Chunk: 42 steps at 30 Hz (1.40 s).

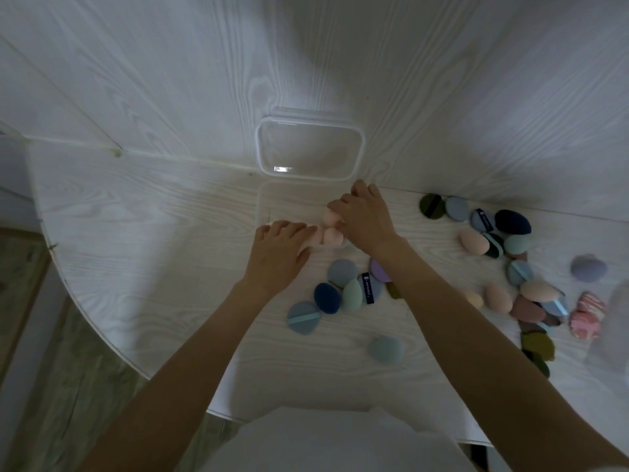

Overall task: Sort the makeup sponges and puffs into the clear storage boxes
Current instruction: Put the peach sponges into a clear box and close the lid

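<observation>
A clear storage box (263,206) stands open on the white table near the back wall. Pale pink sponges (331,236) lie inside it at the right. My left hand (280,248) sits on the box's near wall, fingers inside and thumb outside. My right hand (366,218) reaches in from the right, its fingertips curled on another pink sponge (329,215). Loose sponges and puffs lie in a near group (340,287) of blue, green and purple ones. A larger spread (503,240) lies at the right.
The box's clear lid (309,149) leans upright against the wall just behind the box. A pink-and-white striped puff (587,313) and a lilac one (588,267) lie far right. A grey-blue sponge (385,349) sits alone nearer me. The table's curved edge (68,287) drops off at the left.
</observation>
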Each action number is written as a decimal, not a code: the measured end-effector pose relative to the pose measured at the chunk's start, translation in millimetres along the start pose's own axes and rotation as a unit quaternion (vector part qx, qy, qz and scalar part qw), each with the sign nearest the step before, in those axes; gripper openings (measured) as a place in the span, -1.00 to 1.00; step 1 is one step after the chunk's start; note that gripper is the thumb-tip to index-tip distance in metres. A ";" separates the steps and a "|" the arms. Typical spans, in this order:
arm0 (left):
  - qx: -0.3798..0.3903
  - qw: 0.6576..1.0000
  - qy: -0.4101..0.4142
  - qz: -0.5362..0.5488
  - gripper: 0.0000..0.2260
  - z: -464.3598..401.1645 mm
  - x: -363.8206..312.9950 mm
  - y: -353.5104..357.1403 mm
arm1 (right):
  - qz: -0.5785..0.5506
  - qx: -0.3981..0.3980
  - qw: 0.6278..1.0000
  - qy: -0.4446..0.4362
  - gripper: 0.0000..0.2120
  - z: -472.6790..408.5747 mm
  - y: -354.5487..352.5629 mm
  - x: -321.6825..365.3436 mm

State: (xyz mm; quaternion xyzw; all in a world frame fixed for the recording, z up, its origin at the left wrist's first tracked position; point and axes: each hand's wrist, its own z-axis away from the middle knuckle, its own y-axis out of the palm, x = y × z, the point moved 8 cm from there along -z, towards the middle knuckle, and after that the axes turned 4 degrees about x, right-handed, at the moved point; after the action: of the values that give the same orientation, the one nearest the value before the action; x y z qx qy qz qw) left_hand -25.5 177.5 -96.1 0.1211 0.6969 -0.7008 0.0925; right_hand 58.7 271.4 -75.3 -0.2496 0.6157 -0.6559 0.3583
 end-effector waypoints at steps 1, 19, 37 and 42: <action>0.004 1.000 -0.001 0.004 -0.61 0.3 -0.1 -0.2 | -0.010 -0.012 1.000 -0.001 -0.72 0.6 -0.7 -0.4; -0.189 0.960 0.103 0.181 -0.81 0.9 -78.1 -59.7 | -0.222 -0.175 0.949 0.141 -0.75 130.0 -29.2 -58.5; 0.193 0.972 0.136 0.020 -0.60 -162.4 -268.9 120.0 | -0.193 0.061 0.870 0.449 -0.78 282.6 72.8 -190.6; 0.145 0.978 0.131 0.071 -0.69 -149.7 -265.8 94.9 | -0.238 0.075 0.854 0.457 -0.75 281.7 70.6 -192.5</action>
State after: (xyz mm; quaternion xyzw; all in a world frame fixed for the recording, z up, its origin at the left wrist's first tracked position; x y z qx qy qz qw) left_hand 262.4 315.6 -107.2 0.2733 0.5832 -0.7643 0.0314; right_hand 405.8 245.0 -90.0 -0.0328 0.5812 -0.8052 -0.1130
